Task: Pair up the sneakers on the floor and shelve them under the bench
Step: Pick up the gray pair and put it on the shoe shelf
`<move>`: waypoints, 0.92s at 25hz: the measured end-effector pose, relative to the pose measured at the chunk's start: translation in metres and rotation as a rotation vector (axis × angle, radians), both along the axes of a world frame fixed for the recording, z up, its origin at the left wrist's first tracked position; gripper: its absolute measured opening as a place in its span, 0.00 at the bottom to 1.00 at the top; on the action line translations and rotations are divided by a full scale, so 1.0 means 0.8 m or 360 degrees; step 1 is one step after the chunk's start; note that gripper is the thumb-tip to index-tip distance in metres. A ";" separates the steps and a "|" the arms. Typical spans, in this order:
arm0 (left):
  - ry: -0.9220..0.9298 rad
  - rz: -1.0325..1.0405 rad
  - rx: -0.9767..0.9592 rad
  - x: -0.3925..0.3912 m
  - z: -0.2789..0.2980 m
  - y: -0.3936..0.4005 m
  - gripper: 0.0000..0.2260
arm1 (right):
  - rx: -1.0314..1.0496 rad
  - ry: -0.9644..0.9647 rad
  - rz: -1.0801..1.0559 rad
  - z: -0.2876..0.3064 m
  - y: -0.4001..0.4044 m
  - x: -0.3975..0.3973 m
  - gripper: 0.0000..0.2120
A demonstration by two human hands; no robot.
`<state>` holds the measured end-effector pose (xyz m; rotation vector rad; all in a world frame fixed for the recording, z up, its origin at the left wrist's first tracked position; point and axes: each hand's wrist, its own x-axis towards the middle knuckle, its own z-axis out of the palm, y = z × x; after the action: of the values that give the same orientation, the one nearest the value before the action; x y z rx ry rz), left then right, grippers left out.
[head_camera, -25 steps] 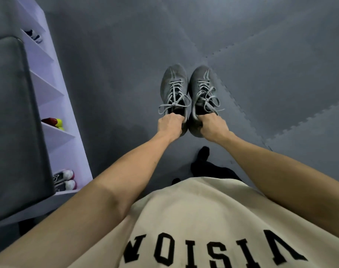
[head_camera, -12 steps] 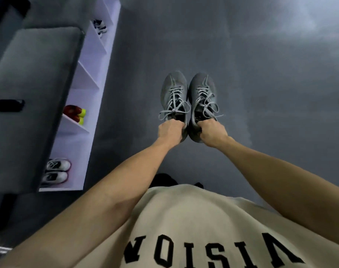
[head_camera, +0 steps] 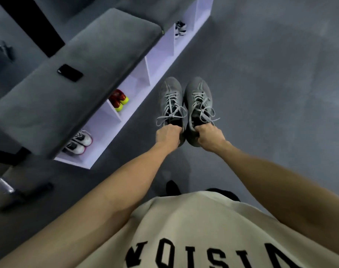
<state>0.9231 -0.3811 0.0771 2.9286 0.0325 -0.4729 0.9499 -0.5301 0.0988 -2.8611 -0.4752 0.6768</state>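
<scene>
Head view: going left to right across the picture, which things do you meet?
Black phone on the bench → white sneakers → red and yellow sneakers → left hand holding a grey sneaker → right hand holding the other grey sneaker.

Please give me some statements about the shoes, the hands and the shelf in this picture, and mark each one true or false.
1. Each hand holds one grey sneaker. True: the left hand grips the left sneaker, the right hand the right sneaker.
2. The grey sneakers stand in the shelf. False: they are held outside the shelf.
3. A red and yellow pair sits in one compartment. True.
4. Every compartment is filled. False: the one beside the red pair shows no shoes.
5. A phone lies on the bench. True.
</scene>
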 end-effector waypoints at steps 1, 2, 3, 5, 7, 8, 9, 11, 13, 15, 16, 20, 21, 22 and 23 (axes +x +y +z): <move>0.0009 0.0069 -0.0009 0.013 0.000 0.011 0.08 | 0.0021 -0.0002 0.0063 0.000 0.012 0.019 0.05; 0.0033 0.0148 -0.0027 0.022 -0.001 0.023 0.07 | 0.0037 0.0005 0.0134 0.002 0.024 0.036 0.05; 0.0045 0.0237 -0.0043 0.031 0.000 0.034 0.06 | 0.0040 0.0008 0.0211 0.002 0.038 0.053 0.05; 0.0056 0.0407 -0.0045 0.043 -0.003 0.055 0.05 | 0.0036 0.0039 0.0381 -0.001 0.064 0.084 0.05; 0.0053 0.0550 -0.0050 0.051 -0.007 0.070 0.05 | 0.0048 0.0071 0.0524 -0.004 0.088 0.112 0.07; 0.0047 0.0648 -0.0059 0.056 -0.011 0.075 0.06 | 0.0046 0.0094 0.0611 -0.007 0.100 0.127 0.07; 0.0036 0.0752 -0.0066 0.062 -0.012 0.079 0.07 | 0.0037 0.0105 0.0704 -0.009 0.113 0.144 0.07; 0.0028 0.0963 -0.0064 0.078 -0.011 0.089 0.07 | 0.0037 0.0098 0.0897 -0.013 0.137 0.176 0.08; 0.0053 0.1160 -0.0056 0.090 -0.014 0.095 0.07 | 0.0049 0.0134 0.1078 -0.016 0.161 0.204 0.10; 0.0085 0.1324 -0.0061 0.098 -0.019 0.100 0.05 | 0.0018 0.0129 0.1243 -0.023 0.184 0.223 0.10; 0.0092 0.1390 -0.0073 0.097 -0.022 0.107 0.04 | 0.0013 0.0122 0.1313 -0.027 0.196 0.227 0.10; 0.0113 0.1665 -0.0170 0.078 -0.048 0.141 0.03 | 0.0037 0.0224 0.1529 -0.051 0.250 0.223 0.09; 0.0117 0.1696 -0.0197 0.073 -0.059 0.151 0.03 | 0.0034 0.0234 0.1550 -0.060 0.263 0.219 0.09; 0.0129 0.1707 -0.0214 0.068 -0.073 0.161 0.02 | 0.0023 0.0246 0.1562 -0.072 0.275 0.215 0.08; 0.0145 0.1708 -0.0216 0.063 -0.086 0.171 0.03 | 0.0015 0.0261 0.1565 -0.084 0.286 0.210 0.08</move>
<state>0.9732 -0.2444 0.0083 2.2803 1.3972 -0.3725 1.1176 -0.3013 0.0317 -2.3768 -1.8624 0.9912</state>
